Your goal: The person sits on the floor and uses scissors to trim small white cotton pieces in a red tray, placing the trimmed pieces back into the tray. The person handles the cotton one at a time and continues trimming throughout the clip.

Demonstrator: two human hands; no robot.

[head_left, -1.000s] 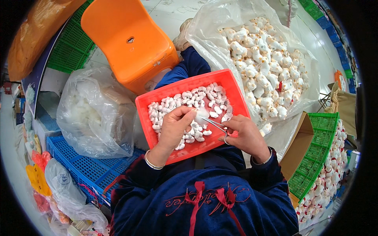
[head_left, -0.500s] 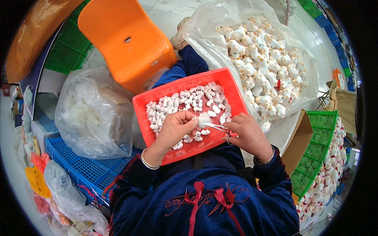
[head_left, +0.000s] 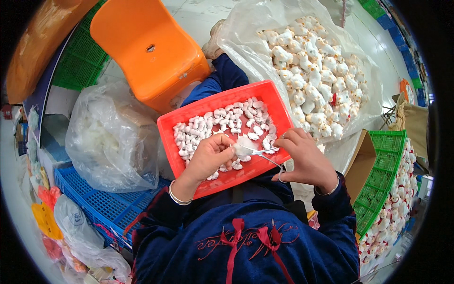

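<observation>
My left hand point(head_left: 209, 154) is closed in a pinch on a small white fabric piece point(head_left: 232, 147), mostly hidden by the fingers. A fluffy tuft of white stuffing point(head_left: 246, 143) sits beside the fingertips. In my right hand point(head_left: 308, 163) are silver scissor-handled forceps point(head_left: 258, 152), their handles spread apart, fingers in the rings. The tips of the forceps reach the piece at my left fingertips. Both hands are over a red plastic tray point(head_left: 168, 142), which rests on my lap and holds many small, curved white stuffed pieces point(head_left: 201, 127).
A clear bag of white stuffing point(head_left: 109, 137) stands at left, above a blue crate point(head_left: 104, 203). An orange chair point(head_left: 146, 52) is ahead. A large plastic bag of white plush toys point(head_left: 317, 80) lies far right, with a cardboard box point(head_left: 360, 161) and green crate point(head_left: 378, 189) nearer.
My right hand has opened the forceps' handles wide and shifted slightly right. The tips have moved left to my left fingertips. The left hand stays nearly still.
</observation>
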